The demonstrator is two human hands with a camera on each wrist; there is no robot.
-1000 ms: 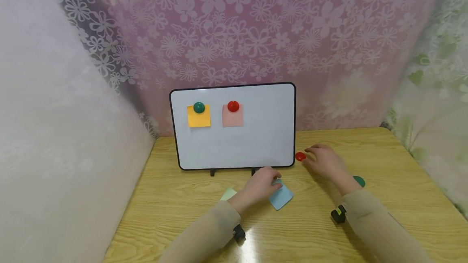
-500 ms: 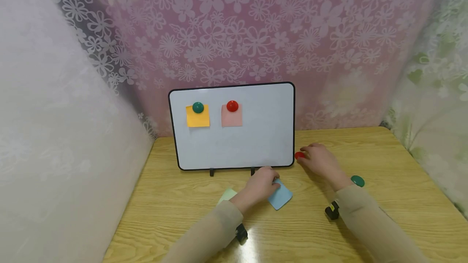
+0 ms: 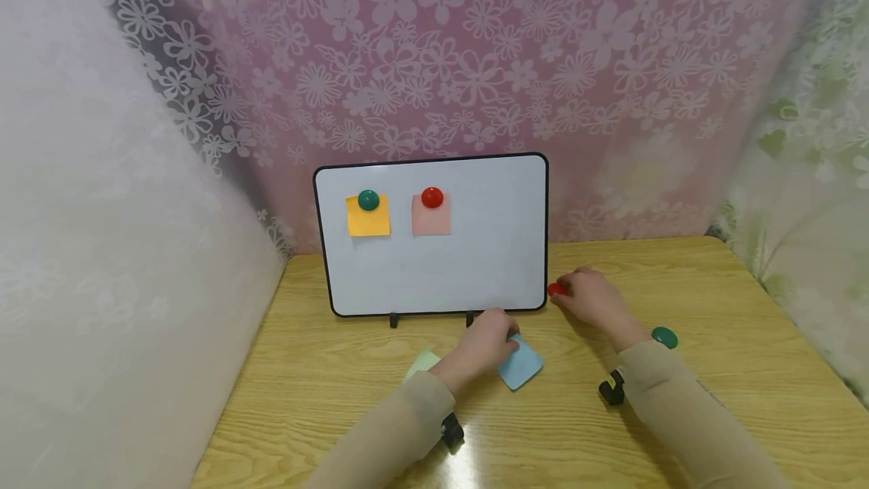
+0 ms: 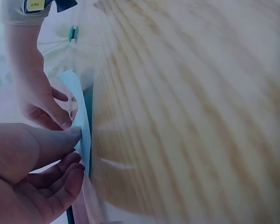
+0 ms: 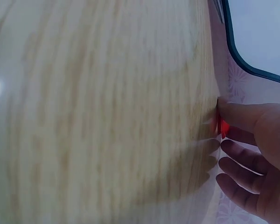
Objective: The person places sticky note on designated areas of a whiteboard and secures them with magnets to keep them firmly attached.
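Note:
Near the whiteboard's lower right corner, my right hand (image 3: 594, 300) pinches a round red magnet (image 3: 556, 290) on the table between thumb and fingers. In the right wrist view the red magnet (image 5: 224, 128) is partly covered by the thumb. My left hand (image 3: 485, 341) is in front of the board and pinches the edge of a blue sticky note (image 3: 521, 365). Seen from the left wrist, the blue note (image 4: 82, 112) bends up from the tabletop between thumb and fingers. A pale green sticky note (image 3: 422, 362) lies partly hidden behind the left forearm.
The whiteboard (image 3: 489, 262) stands on small black feet. A green magnet (image 3: 369, 200) holds an orange note (image 3: 370, 225) on it, and another red magnet (image 3: 432, 197) holds a pink note (image 3: 431, 223). A second green magnet (image 3: 664, 336) lies beside the right forearm.
My right hand has moved slightly left and its thumb and fingers have closed on the red magnet. The left hand has stayed almost still at the blue note.

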